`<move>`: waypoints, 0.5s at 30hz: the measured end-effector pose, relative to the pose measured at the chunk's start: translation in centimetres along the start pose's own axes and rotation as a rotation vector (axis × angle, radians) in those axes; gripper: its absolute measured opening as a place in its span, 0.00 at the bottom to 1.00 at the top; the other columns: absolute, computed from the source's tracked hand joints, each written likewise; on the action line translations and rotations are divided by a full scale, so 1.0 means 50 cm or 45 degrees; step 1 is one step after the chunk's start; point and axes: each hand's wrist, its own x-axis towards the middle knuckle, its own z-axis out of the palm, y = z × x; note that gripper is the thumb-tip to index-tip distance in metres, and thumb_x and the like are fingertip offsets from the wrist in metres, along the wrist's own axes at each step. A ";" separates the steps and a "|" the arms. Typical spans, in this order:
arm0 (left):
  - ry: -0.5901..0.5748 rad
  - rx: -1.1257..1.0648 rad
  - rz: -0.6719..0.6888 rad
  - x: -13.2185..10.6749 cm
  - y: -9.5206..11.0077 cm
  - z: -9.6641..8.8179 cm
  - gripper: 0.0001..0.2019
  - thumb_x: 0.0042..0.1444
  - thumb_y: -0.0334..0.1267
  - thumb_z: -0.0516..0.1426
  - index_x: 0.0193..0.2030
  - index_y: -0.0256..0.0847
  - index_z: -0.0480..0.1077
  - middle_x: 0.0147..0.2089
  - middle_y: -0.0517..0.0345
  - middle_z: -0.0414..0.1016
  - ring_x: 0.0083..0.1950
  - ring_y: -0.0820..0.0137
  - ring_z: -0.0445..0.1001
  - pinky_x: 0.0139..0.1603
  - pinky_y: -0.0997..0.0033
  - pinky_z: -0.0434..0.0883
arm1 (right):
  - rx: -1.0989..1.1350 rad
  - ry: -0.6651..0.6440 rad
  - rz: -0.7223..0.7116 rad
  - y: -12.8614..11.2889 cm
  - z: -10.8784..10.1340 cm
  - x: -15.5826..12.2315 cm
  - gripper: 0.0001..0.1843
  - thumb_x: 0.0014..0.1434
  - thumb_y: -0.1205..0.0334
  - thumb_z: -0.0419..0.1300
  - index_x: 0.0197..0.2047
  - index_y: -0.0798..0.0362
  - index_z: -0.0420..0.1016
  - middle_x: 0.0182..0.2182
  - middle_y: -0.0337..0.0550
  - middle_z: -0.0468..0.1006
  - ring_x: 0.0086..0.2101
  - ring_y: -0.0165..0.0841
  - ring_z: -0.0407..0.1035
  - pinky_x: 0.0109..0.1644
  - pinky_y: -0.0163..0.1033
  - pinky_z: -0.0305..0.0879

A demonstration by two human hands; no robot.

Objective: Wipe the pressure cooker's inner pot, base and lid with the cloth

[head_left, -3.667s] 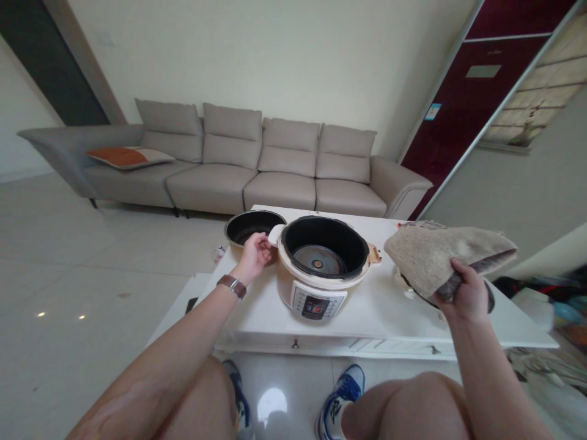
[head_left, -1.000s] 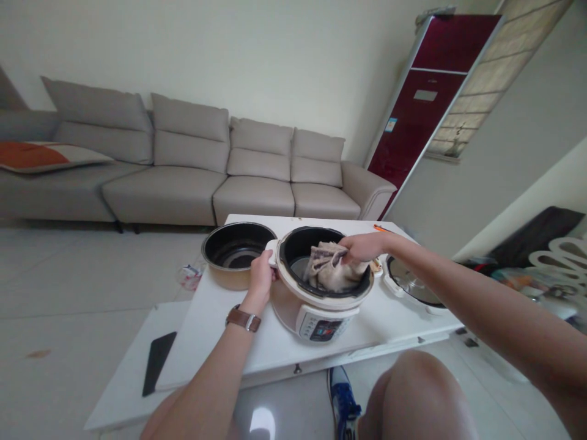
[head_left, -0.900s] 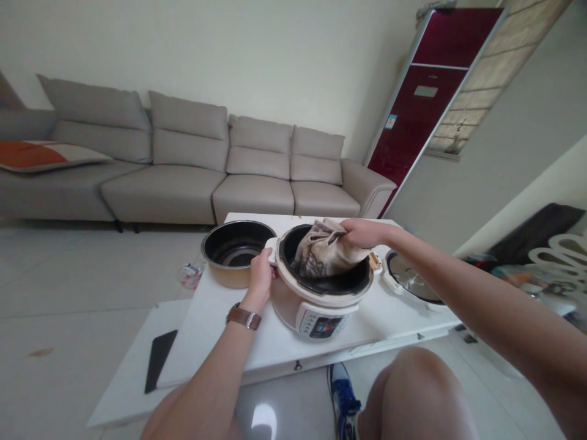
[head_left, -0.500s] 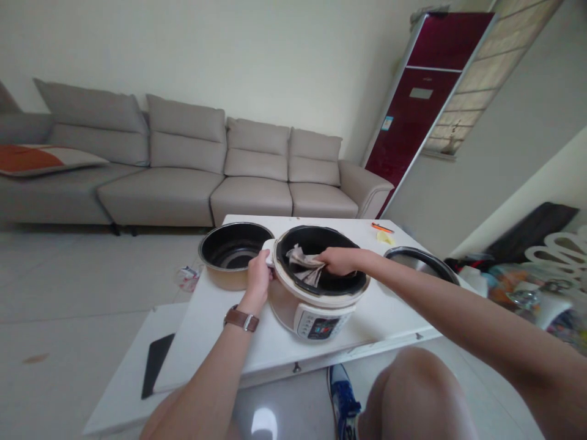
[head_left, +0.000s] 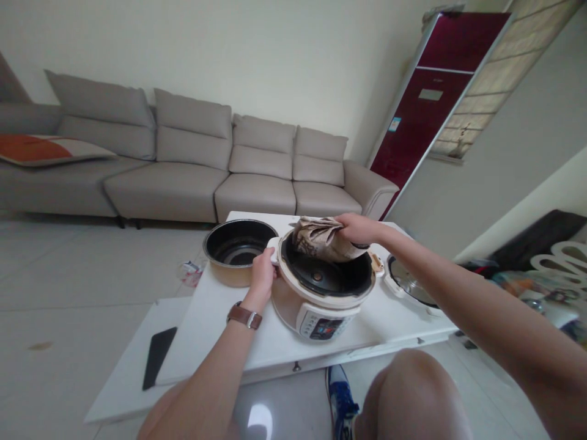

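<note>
A white electric pressure cooker (head_left: 293, 305) stands lidless on the low white table, its control panel facing me and its dark inside showing. My left hand (head_left: 263, 269) is closed round the white side handle (head_left: 274, 249) of the cooker. Over the far rim, my right hand (head_left: 360, 229) pinches a crumpled beige patterned cloth (head_left: 321, 237), which hangs partly into the opening. Left of the cooker sits the inner pot (head_left: 229, 276), black inside and gold outside. On the right lies the round lid (head_left: 403, 284), partly hidden by my right forearm.
The white table (head_left: 257, 348) has a drawer front near my knee (head_left: 413, 391). A lower white shelf (head_left: 123, 373) carries a black flat object (head_left: 158, 357) at left. Behind stands a grey sofa (head_left: 257, 189). Bagged clutter (head_left: 523, 284) lies at the right.
My right hand has lifted the cloth from deep inside the cooker up to its far rim, uncovering the bottom. My left hand stays on the handle. The view has shifted slightly.
</note>
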 end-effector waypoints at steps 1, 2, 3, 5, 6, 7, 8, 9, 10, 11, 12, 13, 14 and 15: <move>0.000 -0.004 0.002 0.000 0.000 0.000 0.16 0.55 0.44 0.59 0.20 0.42 0.61 0.17 0.65 0.58 0.18 0.76 0.56 0.17 0.75 0.54 | -0.034 0.026 -0.024 -0.006 0.011 0.001 0.21 0.59 0.68 0.57 0.53 0.54 0.83 0.50 0.49 0.85 0.50 0.43 0.77 0.53 0.36 0.67; -0.001 -0.004 0.005 -0.001 0.000 0.000 0.16 0.55 0.44 0.59 0.20 0.42 0.61 0.17 0.66 0.57 0.18 0.76 0.56 0.18 0.75 0.53 | -0.069 0.022 -0.054 -0.012 0.026 0.002 0.21 0.60 0.69 0.56 0.54 0.53 0.82 0.52 0.50 0.85 0.51 0.43 0.77 0.54 0.37 0.67; 0.002 -0.002 0.007 -0.002 0.001 0.000 0.16 0.55 0.44 0.58 0.20 0.42 0.61 0.17 0.66 0.57 0.18 0.76 0.56 0.17 0.75 0.53 | -0.109 -0.025 -0.081 -0.019 0.046 0.002 0.21 0.60 0.70 0.56 0.54 0.53 0.82 0.52 0.51 0.85 0.51 0.43 0.77 0.54 0.37 0.66; 0.007 0.001 0.013 -0.004 0.003 0.001 0.16 0.55 0.44 0.58 0.20 0.42 0.61 0.16 0.66 0.56 0.17 0.76 0.55 0.17 0.75 0.53 | -0.197 -0.221 -0.109 -0.031 0.087 0.002 0.24 0.58 0.73 0.56 0.55 0.53 0.82 0.52 0.54 0.85 0.51 0.44 0.77 0.54 0.39 0.67; 0.009 0.001 0.015 -0.005 0.004 0.001 0.16 0.55 0.44 0.58 0.20 0.42 0.61 0.16 0.66 0.56 0.17 0.76 0.54 0.17 0.75 0.52 | -0.226 -0.346 -0.106 -0.034 0.105 0.001 0.25 0.57 0.74 0.55 0.55 0.54 0.82 0.51 0.55 0.85 0.50 0.45 0.78 0.52 0.39 0.68; 0.010 0.000 0.016 -0.006 0.004 0.002 0.16 0.55 0.44 0.58 0.20 0.42 0.61 0.16 0.66 0.56 0.17 0.76 0.54 0.17 0.75 0.52 | -0.226 -0.448 -0.096 -0.036 0.119 0.000 0.26 0.56 0.74 0.55 0.56 0.55 0.82 0.50 0.56 0.85 0.49 0.45 0.79 0.50 0.39 0.69; 0.006 -0.001 0.017 -0.006 0.005 0.002 0.16 0.55 0.44 0.58 0.20 0.42 0.61 0.16 0.67 0.56 0.17 0.76 0.54 0.17 0.75 0.52 | -0.202 -0.543 -0.071 -0.036 0.128 -0.001 0.26 0.56 0.74 0.55 0.56 0.56 0.82 0.48 0.56 0.85 0.46 0.44 0.79 0.47 0.39 0.70; 0.002 -0.002 0.019 -0.007 0.005 0.002 0.16 0.55 0.44 0.57 0.20 0.42 0.61 0.16 0.67 0.56 0.17 0.76 0.54 0.17 0.75 0.53 | -0.146 -0.631 -0.041 -0.035 0.133 -0.002 0.26 0.55 0.73 0.56 0.55 0.57 0.82 0.46 0.55 0.86 0.42 0.43 0.80 0.44 0.38 0.71; -0.003 -0.002 0.022 -0.007 0.005 0.002 0.16 0.55 0.44 0.57 0.20 0.42 0.61 0.16 0.67 0.55 0.17 0.76 0.54 0.17 0.75 0.53 | -0.063 -0.715 -0.007 -0.032 0.133 -0.004 0.25 0.55 0.72 0.57 0.54 0.57 0.83 0.43 0.53 0.86 0.39 0.41 0.80 0.41 0.37 0.71; -0.005 0.001 0.026 -0.006 0.004 0.002 0.16 0.55 0.44 0.57 0.19 0.42 0.61 0.16 0.67 0.55 0.17 0.76 0.54 0.17 0.75 0.52 | 0.037 -0.792 0.027 -0.028 0.129 -0.006 0.24 0.55 0.70 0.58 0.53 0.57 0.83 0.40 0.50 0.87 0.36 0.40 0.79 0.38 0.37 0.71; -0.007 0.003 0.033 -0.005 0.003 0.002 0.16 0.55 0.44 0.57 0.19 0.43 0.61 0.16 0.67 0.56 0.17 0.76 0.54 0.17 0.75 0.52 | 0.138 -0.857 0.059 -0.024 0.121 -0.008 0.23 0.54 0.68 0.60 0.52 0.57 0.83 0.38 0.47 0.86 0.34 0.39 0.79 0.36 0.36 0.71; -0.008 0.006 0.039 -0.004 0.002 0.001 0.16 0.55 0.44 0.57 0.19 0.43 0.61 0.16 0.66 0.56 0.17 0.76 0.54 0.17 0.75 0.52 | 0.225 -0.889 0.075 -0.019 0.110 -0.010 0.22 0.53 0.67 0.61 0.52 0.57 0.83 0.37 0.45 0.86 0.34 0.38 0.79 0.36 0.36 0.71; -0.007 0.009 0.044 -0.003 0.001 0.001 0.16 0.55 0.44 0.57 0.19 0.43 0.61 0.16 0.66 0.56 0.17 0.76 0.54 0.17 0.75 0.52 | 0.287 -0.867 0.075 -0.014 0.097 -0.011 0.22 0.53 0.66 0.62 0.52 0.57 0.84 0.38 0.44 0.87 0.35 0.38 0.79 0.38 0.35 0.72; -0.004 0.011 0.047 -0.002 0.000 0.001 0.16 0.55 0.44 0.57 0.19 0.43 0.61 0.16 0.66 0.56 0.17 0.76 0.54 0.17 0.75 0.52 | 0.308 -0.783 0.062 -0.009 0.083 -0.011 0.22 0.53 0.66 0.62 0.52 0.56 0.84 0.40 0.43 0.87 0.38 0.38 0.79 0.40 0.35 0.72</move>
